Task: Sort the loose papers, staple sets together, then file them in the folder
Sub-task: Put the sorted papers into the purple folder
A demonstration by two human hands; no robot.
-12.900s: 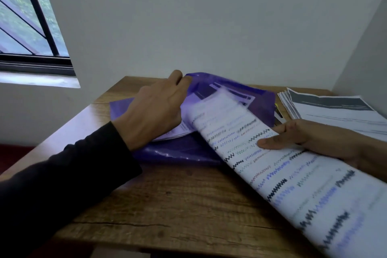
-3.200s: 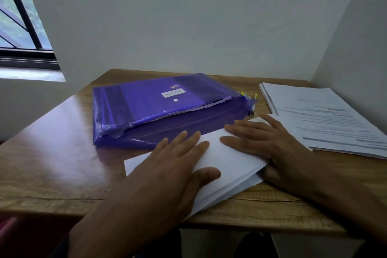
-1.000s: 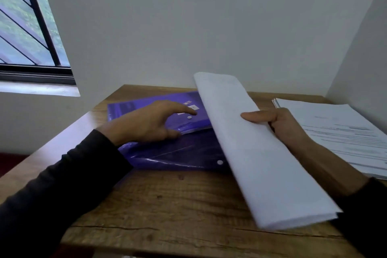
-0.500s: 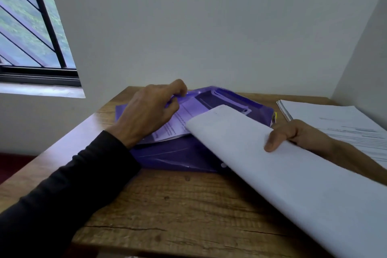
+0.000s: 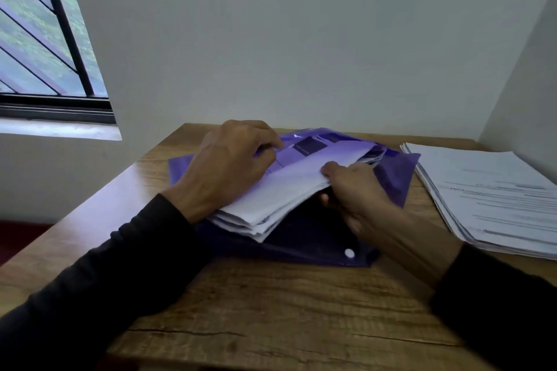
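Note:
A purple plastic folder (image 5: 394,178) lies open on the wooden table (image 5: 271,310), its flap with a white snap button (image 5: 349,253) toward me. A thick white paper set (image 5: 280,193) sits partly inside the folder's mouth. My left hand (image 5: 229,166) holds up the folder's translucent top sheet, fingers curled on its edge. My right hand (image 5: 352,190) grips the near right edge of the paper set, thumb on top and fingers underneath.
A stack of printed papers (image 5: 488,193) lies on the table at the right, close to the side wall. The back wall stands right behind the folder. A barred window (image 5: 45,39) is at the upper left.
The paper set has moved from the air on the right down into the folder's mouth. My right hand followed it in. My left hand still holds the folder's top sheet up.

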